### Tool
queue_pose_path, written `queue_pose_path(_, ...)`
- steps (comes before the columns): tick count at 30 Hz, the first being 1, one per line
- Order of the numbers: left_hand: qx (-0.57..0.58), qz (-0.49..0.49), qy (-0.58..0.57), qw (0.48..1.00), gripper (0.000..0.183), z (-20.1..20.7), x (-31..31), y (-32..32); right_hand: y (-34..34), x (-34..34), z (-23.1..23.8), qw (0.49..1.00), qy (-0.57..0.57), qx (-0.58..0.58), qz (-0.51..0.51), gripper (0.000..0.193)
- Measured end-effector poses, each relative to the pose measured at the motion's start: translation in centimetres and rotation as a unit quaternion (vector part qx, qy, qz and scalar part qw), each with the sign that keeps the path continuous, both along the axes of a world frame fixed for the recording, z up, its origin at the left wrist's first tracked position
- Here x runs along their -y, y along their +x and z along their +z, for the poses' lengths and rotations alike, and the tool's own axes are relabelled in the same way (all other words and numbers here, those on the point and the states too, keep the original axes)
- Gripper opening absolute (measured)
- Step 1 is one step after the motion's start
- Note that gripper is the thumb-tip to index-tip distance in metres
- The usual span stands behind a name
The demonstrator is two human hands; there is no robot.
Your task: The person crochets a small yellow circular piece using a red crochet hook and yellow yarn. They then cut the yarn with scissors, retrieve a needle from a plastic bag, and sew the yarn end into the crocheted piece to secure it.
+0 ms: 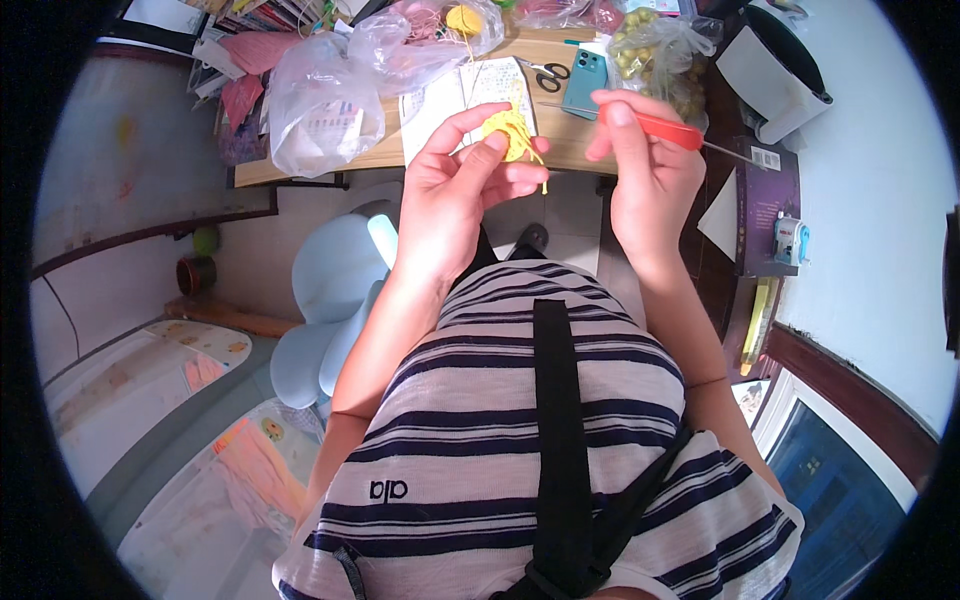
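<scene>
Above the front edge of the desk, my left hand pinches a small yellow crochet piece between thumb and fingers. Loose yellow strands hang off its right side. To the right, my right hand is closed around the red handle of a crochet hook. A thin metal shaft sticks out of the handle on the right, and a thin metal tip points left toward the yellow piece, apart from it. Behind my left hand lies an open notebook with handwriting.
Black-handled scissors and a teal phone lie on the wooden desk. Clear plastic bags crowd the left side; a bag of yellow-green balls sits at the right. A white bin and purple box stand farther right. Light-blue chair left.
</scene>
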State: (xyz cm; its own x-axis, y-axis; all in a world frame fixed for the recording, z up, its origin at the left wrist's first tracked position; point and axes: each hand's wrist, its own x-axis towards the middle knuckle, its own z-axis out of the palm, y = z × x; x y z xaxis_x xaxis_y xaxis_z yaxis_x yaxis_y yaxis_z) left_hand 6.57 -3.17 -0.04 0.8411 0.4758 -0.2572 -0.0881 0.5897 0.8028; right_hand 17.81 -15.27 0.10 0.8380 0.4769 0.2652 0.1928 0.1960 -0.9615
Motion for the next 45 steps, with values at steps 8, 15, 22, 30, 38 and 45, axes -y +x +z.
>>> queue_pose_path(8,0.029,0.055,-0.003,0.998,0.019,-1.5,-0.3,0.5,0.1,-1.1,-2.4,0.997,-0.007,0.023,0.073,0.022)
queue_pose_path(15,0.051,0.071,0.047,0.995,0.027,-1.3,-0.7,0.9,-0.7,-1.4,-1.4,0.970,-0.080,-0.164,0.160,0.026)
queue_pose_path(22,0.007,0.073,0.067,0.995,0.027,-1.4,-1.8,1.0,-0.3,-2.7,-1.6,0.946,-0.077,-0.234,0.211,0.024)
queue_pose_path(30,0.013,0.080,0.038,0.996,0.021,-1.7,-3.3,1.2,0.4,-4.0,-1.2,0.959,-0.079,-0.215,0.164,0.014)
queue_pose_path(38,0.008,0.085,0.010,0.996,0.019,-1.8,-4.4,1.8,0.8,-5.5,-1.7,0.949,-0.070,-0.256,0.170,0.013)
queue_pose_path(45,-0.013,0.085,0.003,0.996,0.023,-1.7,-6.3,2.0,2.3,-6.9,-2.0,0.942,-0.092,-0.273,0.172,0.014)
